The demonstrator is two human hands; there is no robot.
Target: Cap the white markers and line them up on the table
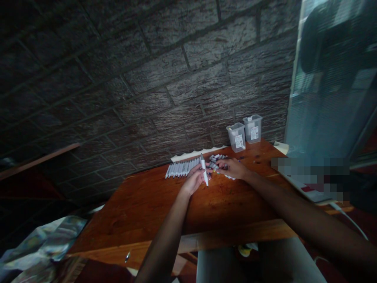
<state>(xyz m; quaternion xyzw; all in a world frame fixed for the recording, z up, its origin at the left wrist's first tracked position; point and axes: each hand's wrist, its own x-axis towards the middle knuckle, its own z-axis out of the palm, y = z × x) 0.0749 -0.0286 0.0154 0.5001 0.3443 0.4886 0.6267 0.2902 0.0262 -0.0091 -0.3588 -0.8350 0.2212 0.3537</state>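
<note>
My left hand is closed around a white marker, which stands nearly upright with its dark upper end leaning slightly left. Behind that hand, a row of white and grey markers lies side by side on the wooden table. My right hand rests at a loose pile of short grey and white pieces that look like marker caps or ends. Its fingers are bent together at the pile's edge, and what they pinch, if anything, is too small to make out. A few more pale pieces lie under the right hand.
Two clear plastic containers with labels stand at the back right of the table. A wavy-edged white strip lies along the stone-block wall. Right of the table are a partly blurred flat object and a white cable.
</note>
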